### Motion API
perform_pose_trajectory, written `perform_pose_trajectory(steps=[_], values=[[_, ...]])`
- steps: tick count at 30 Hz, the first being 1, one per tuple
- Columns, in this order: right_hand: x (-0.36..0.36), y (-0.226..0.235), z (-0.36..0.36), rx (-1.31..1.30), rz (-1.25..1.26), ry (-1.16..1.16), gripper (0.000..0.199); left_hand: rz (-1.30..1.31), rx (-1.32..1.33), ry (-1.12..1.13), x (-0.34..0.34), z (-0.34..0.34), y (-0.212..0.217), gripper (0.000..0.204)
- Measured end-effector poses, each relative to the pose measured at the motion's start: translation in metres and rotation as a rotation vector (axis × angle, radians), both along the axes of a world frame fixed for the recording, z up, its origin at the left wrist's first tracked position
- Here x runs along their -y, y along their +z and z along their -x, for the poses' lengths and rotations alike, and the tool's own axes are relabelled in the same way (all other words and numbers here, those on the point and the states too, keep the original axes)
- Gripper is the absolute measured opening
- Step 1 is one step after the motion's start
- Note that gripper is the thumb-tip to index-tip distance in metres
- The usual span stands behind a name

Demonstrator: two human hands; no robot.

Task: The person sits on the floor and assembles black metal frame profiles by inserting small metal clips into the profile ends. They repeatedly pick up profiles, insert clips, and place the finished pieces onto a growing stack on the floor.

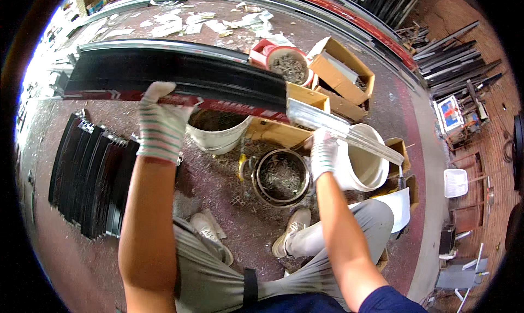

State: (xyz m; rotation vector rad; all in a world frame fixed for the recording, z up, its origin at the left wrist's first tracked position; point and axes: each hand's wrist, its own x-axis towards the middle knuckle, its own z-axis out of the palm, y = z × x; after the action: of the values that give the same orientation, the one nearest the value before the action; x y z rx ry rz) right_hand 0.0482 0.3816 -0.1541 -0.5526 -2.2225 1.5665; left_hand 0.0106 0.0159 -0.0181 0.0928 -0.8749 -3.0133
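While the left hand [162,122] grips the black profile [180,75] and the right hand [323,154] pinches the silver insert [341,131] protruding above the buckets, insertion appears incomplete.

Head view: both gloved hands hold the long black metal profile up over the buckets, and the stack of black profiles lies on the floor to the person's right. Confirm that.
One detail is wrong. In the head view the stack of black profiles lies on the floor to the person's left, not right. The rest stands: the left hand and the right hand, both gloved, hold the long black metal profile over the buckets.
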Motion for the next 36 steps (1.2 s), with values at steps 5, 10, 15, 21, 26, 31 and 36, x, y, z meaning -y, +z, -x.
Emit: perform_pose_trajectory(steps=[5, 10, 15, 21, 26, 31, 36], values=[[0.001, -0.153, -0.035, 0.796, -0.555, 0.506, 0.033, -0.040, 0.075, 0.091, 0.013, 0.019, -0.015, 0.007], [0.020, -0.215, -0.054, 0.972, -0.704, 0.485, 0.040, 0.020, 0.114, 0.136, 0.001, 0.024, -0.016, 0.007], [0.020, -0.228, -0.056, 0.895, -0.799, 0.515, 0.032, 0.099, 0.110, 0.108, 0.003, 0.032, -0.023, 0.008], [-0.004, -0.199, -0.045, 0.855, -0.607, 0.477, 0.025, -0.027, 0.121, 0.148, 0.000, 0.033, -0.010, 0.015], [0.011, -0.093, -0.022, 0.759, -0.672, 0.761, 0.030, -0.027, 0.083, 0.129, 0.008, 0.023, -0.001, 0.019], [0.005, 0.026, -0.012, 0.350, -0.399, 0.643, 0.023, -0.042, 0.055, 0.159, 0.009, 0.007, 0.019, 0.018], [0.034, 0.141, -0.017, 0.086, 0.162, 0.465, 0.024, -0.068, 0.021, 0.236, 0.049, 0.001, 0.003, 0.017]])
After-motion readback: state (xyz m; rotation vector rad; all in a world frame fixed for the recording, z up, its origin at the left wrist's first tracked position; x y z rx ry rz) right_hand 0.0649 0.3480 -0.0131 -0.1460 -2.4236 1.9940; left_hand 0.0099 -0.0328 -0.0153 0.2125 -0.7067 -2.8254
